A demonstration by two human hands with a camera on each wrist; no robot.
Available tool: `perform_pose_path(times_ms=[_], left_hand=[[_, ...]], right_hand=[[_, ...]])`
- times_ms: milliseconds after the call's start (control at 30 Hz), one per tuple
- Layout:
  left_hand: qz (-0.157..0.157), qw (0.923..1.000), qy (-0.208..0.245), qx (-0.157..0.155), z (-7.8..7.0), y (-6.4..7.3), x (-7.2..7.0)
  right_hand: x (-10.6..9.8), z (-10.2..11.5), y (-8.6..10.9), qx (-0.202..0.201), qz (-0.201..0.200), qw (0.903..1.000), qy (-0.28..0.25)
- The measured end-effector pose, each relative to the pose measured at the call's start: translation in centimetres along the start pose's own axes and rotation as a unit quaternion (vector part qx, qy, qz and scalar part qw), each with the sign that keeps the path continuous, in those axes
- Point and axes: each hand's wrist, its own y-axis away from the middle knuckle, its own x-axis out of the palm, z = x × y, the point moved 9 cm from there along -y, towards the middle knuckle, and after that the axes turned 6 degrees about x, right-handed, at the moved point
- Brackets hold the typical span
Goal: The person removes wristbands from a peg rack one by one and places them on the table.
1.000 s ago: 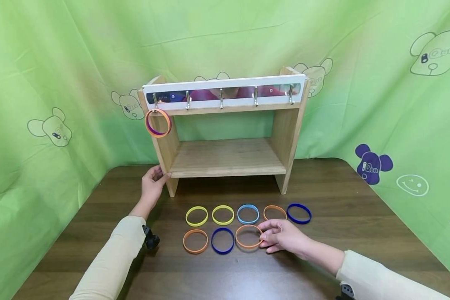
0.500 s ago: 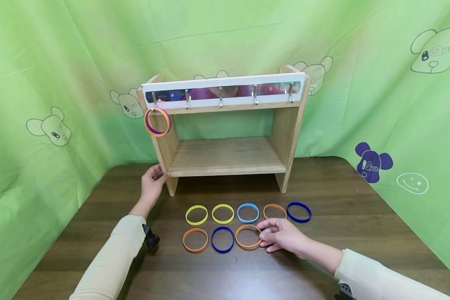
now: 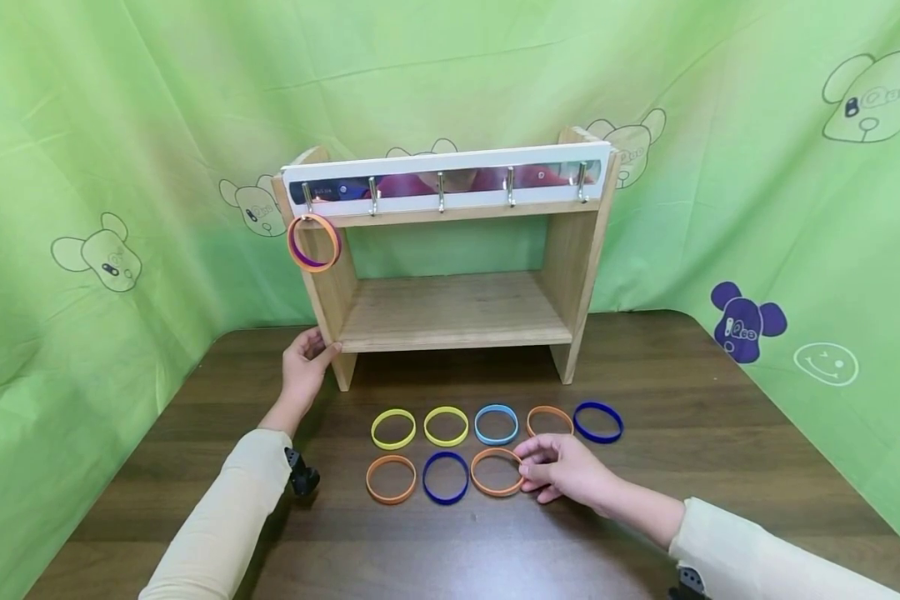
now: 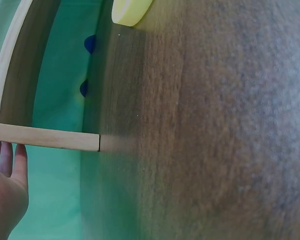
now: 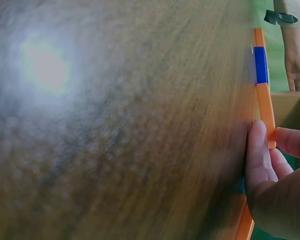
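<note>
My right hand [image 3: 566, 475] pinches the right edge of an orange wristband [image 3: 497, 492] in the front row, thumb and fingertips on its rim. In the right wrist view that orange wristband [image 5: 267, 112] is slightly tilted beside a blue one [image 5: 261, 65]. My left hand [image 3: 303, 371] grips the lower left side of a wooden shelf rack [image 3: 457, 312], thumb at the front. The left wrist view shows its fingers [image 4: 21, 162] against the side board [image 4: 50, 137]. From the leftmost hook hang an orange wristband [image 3: 312, 268] and a purple one [image 3: 338, 237].
Left of the held band lie a dark blue wristband [image 3: 445, 502] and an orange one [image 3: 391, 502]. Behind is a row: two yellow [image 3: 393, 448], light blue [image 3: 497, 442], orange [image 3: 549, 408], dark blue [image 3: 598, 440]. A white rail [image 3: 408, 164] carries several hooks [image 3: 441, 196].
The orange wristband in my right hand has come down slightly; its shadow underneath has mostly gone. My left hand keeps its hold on the rack. The head view has shifted slightly.
</note>
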Motion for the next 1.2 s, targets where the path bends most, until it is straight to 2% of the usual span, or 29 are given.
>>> perform_pose_path(times_ms=[167, 533, 633, 800, 1000, 1200], left_hand=[[0.0, 1.0, 0.006, 0.003, -0.5, 0.1, 0.0], [0.003, 1.0, 0.0, 0.007, -0.5, 0.0, -0.1], [0.002, 1.0, 0.006, 0.004, 0.0, -0.3, -0.1], [-0.006, 0.9998, 0.016, 0.006, 1.8, -1.3, -0.3], [0.001, 1.0, 0.009, 0.003, -0.3, -0.5, -0.1], [-0.007, 0.9997, 0.021, -0.006, 2.4, -1.1, -0.3]], right_hand=[[0.0, 0.2, 0.1, -0.002, -0.01, 0.9999, 0.014], [-0.1, 0.5, 0.1, -0.008, -0.023, 0.9992, 0.03], [-0.3, 0.7, 0.1, -0.01, -0.03, 0.9989, 0.034], [-0.9, 1.3, -0.1, -0.013, -0.05, 0.9981, 0.035], [-0.9, 3.0, -0.7, -0.026, -0.054, 0.9981, 0.015], [-0.8, 4.8, -1.8, -0.048, -0.07, 0.9963, -0.009]])
